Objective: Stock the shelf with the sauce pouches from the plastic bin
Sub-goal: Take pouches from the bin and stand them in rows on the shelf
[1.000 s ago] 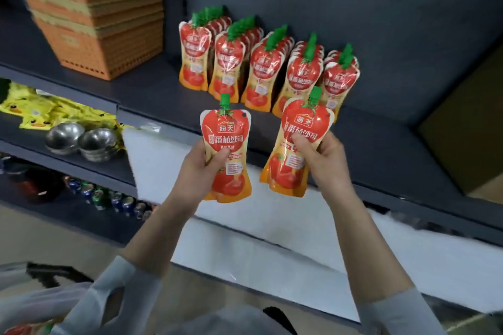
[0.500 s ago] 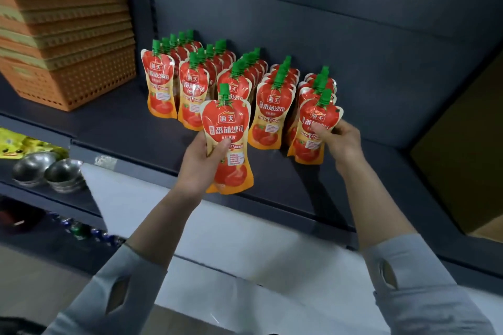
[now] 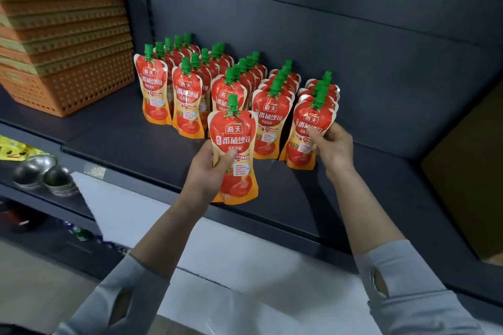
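Note:
Several rows of red and orange tomato sauce pouches (image 3: 187,100) with green caps stand upright on the dark shelf (image 3: 130,144). My left hand (image 3: 206,168) holds one pouch (image 3: 235,155) upright in the air, in front of the middle rows. My right hand (image 3: 333,147) grips the front pouch (image 3: 306,133) of the rightmost row, which stands on the shelf. The plastic bin is not in view.
A stack of orange perforated baskets (image 3: 68,62) fills the shelf's left end. Metal bowls (image 3: 43,175) and yellow packets (image 3: 16,148) lie on a lower shelf at left. A brown cardboard surface (image 3: 468,171) is at right. White sheet (image 3: 245,266) covers the lower front.
Both hands carried pouches from in front of the shelf edge up to the rows. The right hand set its pouch down at the front of the rightmost row. The view moved closer.

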### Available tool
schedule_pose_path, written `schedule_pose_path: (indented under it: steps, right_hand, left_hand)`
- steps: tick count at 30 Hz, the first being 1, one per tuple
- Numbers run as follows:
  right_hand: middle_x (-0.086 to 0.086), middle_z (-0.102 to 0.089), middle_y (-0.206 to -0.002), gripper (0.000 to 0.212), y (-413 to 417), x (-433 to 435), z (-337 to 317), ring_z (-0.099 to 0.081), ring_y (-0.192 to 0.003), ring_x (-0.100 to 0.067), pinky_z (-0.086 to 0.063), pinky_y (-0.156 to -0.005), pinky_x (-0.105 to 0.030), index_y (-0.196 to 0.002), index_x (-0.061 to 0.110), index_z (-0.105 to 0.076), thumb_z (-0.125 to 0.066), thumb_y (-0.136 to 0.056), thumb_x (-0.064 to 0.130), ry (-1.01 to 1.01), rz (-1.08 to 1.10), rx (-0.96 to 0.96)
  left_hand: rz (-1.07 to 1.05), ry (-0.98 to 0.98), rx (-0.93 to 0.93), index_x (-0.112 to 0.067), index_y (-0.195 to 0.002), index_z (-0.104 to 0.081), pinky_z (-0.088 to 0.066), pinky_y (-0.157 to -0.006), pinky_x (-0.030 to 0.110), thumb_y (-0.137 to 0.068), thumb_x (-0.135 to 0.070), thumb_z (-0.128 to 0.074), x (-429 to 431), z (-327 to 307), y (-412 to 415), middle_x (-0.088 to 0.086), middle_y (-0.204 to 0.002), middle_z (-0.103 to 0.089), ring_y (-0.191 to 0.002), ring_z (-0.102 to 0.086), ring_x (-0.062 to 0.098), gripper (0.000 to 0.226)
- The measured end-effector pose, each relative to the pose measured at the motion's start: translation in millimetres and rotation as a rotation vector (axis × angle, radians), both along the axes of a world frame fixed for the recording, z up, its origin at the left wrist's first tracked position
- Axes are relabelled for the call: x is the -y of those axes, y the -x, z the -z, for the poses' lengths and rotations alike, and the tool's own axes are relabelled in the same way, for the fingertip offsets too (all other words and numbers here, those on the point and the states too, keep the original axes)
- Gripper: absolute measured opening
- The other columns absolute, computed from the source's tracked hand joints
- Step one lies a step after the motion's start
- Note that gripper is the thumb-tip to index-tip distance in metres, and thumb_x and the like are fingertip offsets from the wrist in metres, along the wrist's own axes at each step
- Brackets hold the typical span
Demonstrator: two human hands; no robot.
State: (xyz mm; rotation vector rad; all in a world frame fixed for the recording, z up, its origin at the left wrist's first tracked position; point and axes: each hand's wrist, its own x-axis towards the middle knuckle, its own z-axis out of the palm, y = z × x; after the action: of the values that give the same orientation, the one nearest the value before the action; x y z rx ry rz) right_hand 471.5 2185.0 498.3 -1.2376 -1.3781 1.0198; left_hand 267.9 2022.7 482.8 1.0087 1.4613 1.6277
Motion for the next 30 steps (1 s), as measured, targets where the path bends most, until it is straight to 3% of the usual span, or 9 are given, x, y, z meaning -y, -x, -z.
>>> schedule_pose_path:
  steps: [3, 6, 8, 11, 14, 19, 21, 25, 30]
  right_hand:
    - [0.009, -0.069, -0.103, 0.031, -6, 8, -4, -0.068, -0.097, -0.01, -0.058, -0.09, -0.042, -0.107, 0.028, -0.06, -0.08, -0.083, 0.03, -0.072, 0.08, 0.122]
    - [0.008, -0.066, -0.099, 0.03, -15, 32, -19, -0.063, -0.09, -0.003, -0.054, -0.085, -0.028, -0.109, 0.021, -0.06, -0.076, -0.086, 0.029, -0.333, 0.224, 0.163]
    - [0.012, -0.068, -0.092, 0.014, -19, 52, -30, -0.062, -0.083, 0.002, -0.051, -0.076, -0.019, -0.1, 0.022, -0.066, -0.071, -0.09, 0.03, -0.432, 0.146, 0.188]
    - [0.011, -0.074, -0.09, 0.012, -21, 69, -38, -0.067, -0.08, 0.0, -0.051, -0.065, -0.02, -0.096, 0.025, -0.073, -0.069, -0.092, 0.036, -0.232, -0.213, 0.226]
    - [0.001, -0.077, -0.096, 0.021, -34, 71, -40, -0.069, -0.076, -0.013, -0.05, -0.052, -0.024, -0.106, 0.013, -0.074, -0.069, -0.092, 0.027, -0.099, -0.371, 0.125]
    - [-0.017, -0.075, -0.09, 0.018, -79, 62, -44, -0.066, -0.077, -0.033, -0.056, -0.063, -0.033, -0.096, 0.002, -0.073, -0.067, -0.093, 0.019, -0.064, -0.296, 0.035]
    - [-0.016, -0.075, -0.085, 0.016, -99, 53, -46, -0.065, -0.071, -0.027, -0.054, -0.064, -0.035, -0.091, 0.003, -0.073, -0.067, -0.094, 0.017, -0.101, -0.218, 0.03]
    - [0.006, -0.075, -0.077, 0.012, -138, 25, -55, -0.069, -0.068, -0.005, -0.055, -0.059, -0.02, -0.084, 0.016, -0.072, -0.066, -0.094, 0.017, -0.157, -0.042, 0.035]
    - [-0.003, -0.076, -0.092, 0.009, -147, -33, -52, -0.071, -0.082, -0.011, -0.06, -0.068, -0.027, -0.092, 0.014, -0.075, -0.068, -0.093, 0.02, -0.16, 0.039, 0.053]
  left_hand:
    - [0.027, 0.002, -0.018, -0.025, -0.128, -0.051, -0.052, -0.068, 0.015, -0.094, -0.031, -0.058, -1, -1, -11, -0.014, -0.109, -0.065, -0.097, -0.065, 0.007, 0.035]
    - [0.067, 0.002, -0.026, -0.028, -0.126, -0.051, -0.052, -0.063, 0.011, -0.093, -0.031, -0.058, -4, 0, -23, -0.016, -0.108, -0.065, -0.094, -0.065, 0.003, 0.034]
    - [0.106, 0.005, -0.039, -0.028, -0.126, -0.051, -0.053, -0.066, 0.011, -0.093, -0.032, -0.058, -8, 0, -34, -0.015, -0.109, -0.066, -0.096, -0.065, 0.003, 0.034]
    - [0.208, -0.001, -0.061, -0.032, -0.123, -0.051, -0.052, -0.07, 0.013, -0.092, -0.034, -0.059, -14, -2, -58, -0.017, -0.108, -0.066, -0.096, -0.066, -0.001, 0.031]
    - [0.333, -0.034, -0.047, -0.03, -0.125, -0.052, -0.055, -0.083, 0.021, -0.092, -0.034, -0.059, -23, -2, -83, -0.012, -0.113, -0.068, -0.104, -0.065, 0.002, 0.034]
    - [0.443, -0.016, -0.056, -0.027, -0.124, -0.055, -0.052, -0.092, 0.029, -0.092, -0.032, -0.061, -44, 6, -116, -0.009, -0.117, -0.067, -0.11, -0.063, 0.006, 0.033]
    - [0.423, -0.025, -0.121, -0.025, -0.121, -0.056, -0.051, -0.094, 0.026, -0.092, -0.028, -0.062, -54, 12, -125, -0.01, -0.116, -0.066, -0.112, -0.061, 0.006, 0.03]
    - [0.409, -0.016, -0.304, -0.029, -0.126, -0.054, -0.046, -0.097, 0.019, -0.094, -0.023, -0.06, -69, 25, -147, -0.016, -0.121, -0.059, -0.115, -0.055, 0.001, 0.033]
    - [0.435, 0.002, -0.614, -0.024, -0.141, -0.043, -0.038, -0.108, 0.031, -0.098, -0.022, -0.053, -110, 35, -178, -0.007, -0.143, -0.043, -0.132, -0.04, 0.008, 0.045]
